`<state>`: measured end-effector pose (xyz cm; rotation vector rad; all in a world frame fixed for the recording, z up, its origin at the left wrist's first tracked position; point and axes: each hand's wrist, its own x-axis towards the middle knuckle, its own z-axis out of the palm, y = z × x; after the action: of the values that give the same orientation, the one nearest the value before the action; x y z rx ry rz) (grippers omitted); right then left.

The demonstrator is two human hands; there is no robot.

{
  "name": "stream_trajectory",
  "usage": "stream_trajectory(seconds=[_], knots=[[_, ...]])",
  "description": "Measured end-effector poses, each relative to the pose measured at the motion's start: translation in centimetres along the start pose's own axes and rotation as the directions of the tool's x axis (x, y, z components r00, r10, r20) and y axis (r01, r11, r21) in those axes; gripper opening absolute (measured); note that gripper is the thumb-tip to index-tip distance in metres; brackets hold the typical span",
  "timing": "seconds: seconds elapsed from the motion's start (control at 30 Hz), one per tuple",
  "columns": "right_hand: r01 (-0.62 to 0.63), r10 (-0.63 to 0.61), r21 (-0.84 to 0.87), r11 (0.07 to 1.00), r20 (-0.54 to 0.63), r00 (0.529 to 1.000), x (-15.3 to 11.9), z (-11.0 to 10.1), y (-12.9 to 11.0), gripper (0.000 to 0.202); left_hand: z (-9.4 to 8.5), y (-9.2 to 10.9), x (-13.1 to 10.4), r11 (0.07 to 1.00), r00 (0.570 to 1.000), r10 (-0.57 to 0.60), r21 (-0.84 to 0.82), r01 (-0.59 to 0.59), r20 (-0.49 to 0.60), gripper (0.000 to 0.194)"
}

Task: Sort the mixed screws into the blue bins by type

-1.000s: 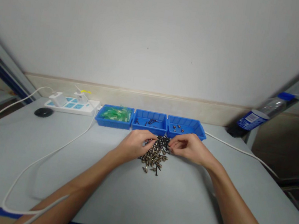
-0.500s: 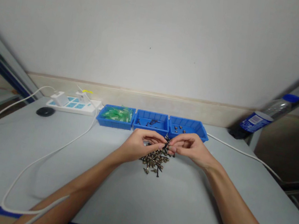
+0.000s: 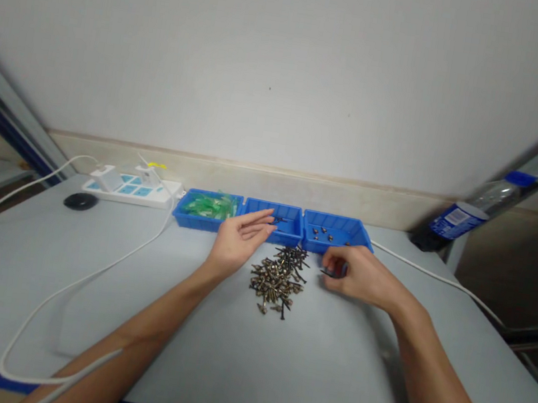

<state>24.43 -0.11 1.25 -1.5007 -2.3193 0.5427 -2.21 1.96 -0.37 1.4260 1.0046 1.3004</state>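
Observation:
My left hand (image 3: 237,240) reaches over the near edge of the middle blue tray (image 3: 295,236), its fingers stretched out and nothing seen between them. A few dark screws (image 3: 279,220) lie in that tray. To the right of the pile, my right hand (image 3: 356,273) is closed in a pinch on a thin black screw (image 3: 329,274). It is just in front of the right blue tray (image 3: 365,233), which holds several small round metal pieces (image 3: 324,230). Between my hands lies a heap of brassy fasteners (image 3: 275,280), with black screws (image 3: 295,257) at its far side.
On the left stands a blue tray (image 3: 198,222) of green plastic pieces. Beyond it are a white power strip (image 3: 161,199) and a black disc (image 3: 80,201). A white cable (image 3: 85,282) crosses the table and my left forearm. A bottle (image 3: 463,217) leans at the right.
My hands have parted from above the heap. The left has moved left, its fingers stretching over the middle tray; the right has shifted right with a black screw.

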Motion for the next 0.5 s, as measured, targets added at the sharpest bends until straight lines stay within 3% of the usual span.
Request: stream_trajectory(seconds=[0.1,0.23,0.37,0.5], knots=[[-0.026,0.032,-0.116,0.993,0.047,0.998,-0.1,0.0,0.3,0.016,0.0,0.0,0.0,0.999,0.999,0.022,0.033,-0.023,0.039,0.033],[-0.055,0.058,-0.044,0.997,0.06,0.996,0.2,0.4,0.1,0.024,0.5,0.3,-0.6,0.991,0.996,0.047,0.125,-0.056,0.077,0.02],[0.006,-0.006,0.206,0.979,0.0,1.0,0.4,0.5,-0.6,0.029,0.8,1.0,-1.2,0.98,0.991,0.046,0.186,-0.068,0.124,0.019],[0.037,-0.007,0.551,0.834,-0.057,0.998,0.8,1.0,-1.9,0.016,1.0,1.5,-1.5,0.97,0.981,0.054,0.224,-0.096,0.185,0.02]])
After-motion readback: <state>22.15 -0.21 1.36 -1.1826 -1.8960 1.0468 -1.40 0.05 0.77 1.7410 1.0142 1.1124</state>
